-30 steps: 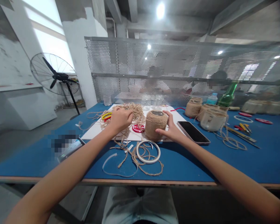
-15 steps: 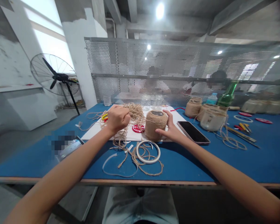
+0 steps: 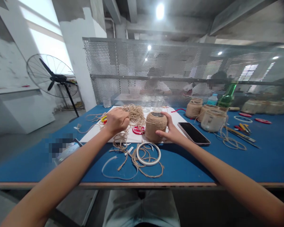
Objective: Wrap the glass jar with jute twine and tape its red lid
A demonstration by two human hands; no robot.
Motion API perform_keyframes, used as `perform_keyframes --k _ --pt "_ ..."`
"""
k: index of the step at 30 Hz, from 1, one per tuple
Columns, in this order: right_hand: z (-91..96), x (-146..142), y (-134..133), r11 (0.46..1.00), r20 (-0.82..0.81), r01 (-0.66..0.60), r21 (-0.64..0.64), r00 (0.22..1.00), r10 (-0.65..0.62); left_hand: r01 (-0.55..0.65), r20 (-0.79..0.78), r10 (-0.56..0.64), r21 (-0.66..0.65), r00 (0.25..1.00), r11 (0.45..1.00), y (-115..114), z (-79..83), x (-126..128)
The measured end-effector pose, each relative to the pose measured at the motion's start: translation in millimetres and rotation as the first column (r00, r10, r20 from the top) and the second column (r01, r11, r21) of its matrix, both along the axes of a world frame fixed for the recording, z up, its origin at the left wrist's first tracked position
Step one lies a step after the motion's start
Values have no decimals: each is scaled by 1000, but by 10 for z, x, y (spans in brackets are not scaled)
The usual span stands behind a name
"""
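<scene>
My left hand (image 3: 117, 122) is closed in a fist around a strand of jute twine, above a loose tangle of twine (image 3: 134, 116). The strand runs taut across to a twine-wrapped jar (image 3: 154, 127) standing on a white board (image 3: 94, 135). My right hand (image 3: 170, 131) cups the jar's right side, with the thumb on top and fingers low on the wrap. A red round disc (image 3: 138, 130) lies just left of the jar, and a yellow ring (image 3: 104, 119) is partly hidden by twine.
A white tape ring (image 3: 145, 154) with twine lies on the blue table (image 3: 186, 170) near its front edge. A smartphone (image 3: 193, 133) sits right of the board. Wrapped jars, a green bottle (image 3: 227, 98) and tools stand to the right. Perforated metal screens the back.
My left hand has closed from loosely spread fingers into a tighter fist and shifted slightly left, drawing the strand straight. My right hand stays on the jar.
</scene>
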State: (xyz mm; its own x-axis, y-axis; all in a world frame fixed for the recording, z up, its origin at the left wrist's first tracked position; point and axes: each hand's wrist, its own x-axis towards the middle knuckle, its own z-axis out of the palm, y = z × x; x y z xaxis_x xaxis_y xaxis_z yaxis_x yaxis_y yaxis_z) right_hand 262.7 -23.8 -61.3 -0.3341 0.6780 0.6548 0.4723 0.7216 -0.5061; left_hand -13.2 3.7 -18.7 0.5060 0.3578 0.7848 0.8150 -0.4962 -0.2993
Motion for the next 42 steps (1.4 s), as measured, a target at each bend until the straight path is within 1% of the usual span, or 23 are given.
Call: perform_keyframes --k 6,9,16,18,22,25,27,30,32,34,39,42 --pt "13 -8 -6 1000 5 -8 12 1000 8 -18 -65 14 -56 998 998 41 -29 -18" --pt "14 -9 -2 1000 -2 -8 19 1000 8 -52 -80 45 -87 996 995 55 -34 -1" --pt "4 -9 -7 1000 -20 -9 -11 1000 9 -136 -95 121 -177 988 975 72 -59 51" --pt "7 -10 -17 999 -41 -18 -42 999 16 -145 -107 126 -203 986 968 72 -64 63" --pt "2 1 -19 986 -104 -65 -157 993 49 -159 -114 136 -237 984 958 56 -54 84" --pt "-23 9 5 980 -136 -104 -172 987 81 -165 -119 138 -252 983 954 41 -38 97" --pt "-43 2 19 986 -131 -79 -149 990 60 -167 -126 138 -262 982 951 35 -30 106" --pt "-58 -32 13 993 -111 9 -118 994 -22 -171 -133 139 -272 981 947 31 -26 117" --pt "-55 -62 -8 992 -99 61 -110 992 -72 -173 -134 140 -276 981 945 30 -26 122" --pt "-42 -85 -35 990 -90 85 -114 991 -95 -174 -136 141 -280 981 944 27 -25 125" --pt "-8 -95 -72 989 -93 71 -131 992 -83 -181 -140 146 -285 979 941 14 -13 132" --pt "-15 -74 -53 990 -107 33 -135 993 -48 -186 -143 151 -283 978 941 8 -8 135"
